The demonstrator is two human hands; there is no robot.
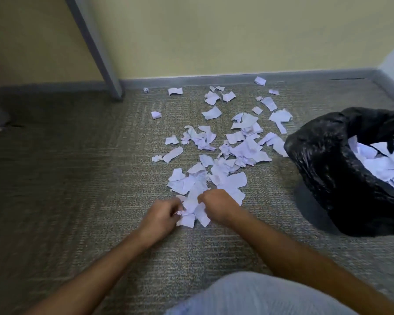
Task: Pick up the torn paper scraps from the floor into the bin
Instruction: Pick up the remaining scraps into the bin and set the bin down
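Grey-brown carpet (pixel 77 201) meets a yellow wall (pixel 214 37) — grey baseboard (pixel 237 77), slanted grey table leg (pixel 96 46).

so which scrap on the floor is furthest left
The tiny crumpled scrap by the baseboard, just right of the grey table leg; every other piece lies further right.

White scraps (pixel 216 153) (faint lilac cast); black bin liner (pixel 323 160); grey-brown ribbed carpet (pixel 77 178); cream wall (pixel 191 35).

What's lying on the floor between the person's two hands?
In the head view, a small bunch of torn paper scraps lies on the carpet between the left hand and right hand, both touching it.
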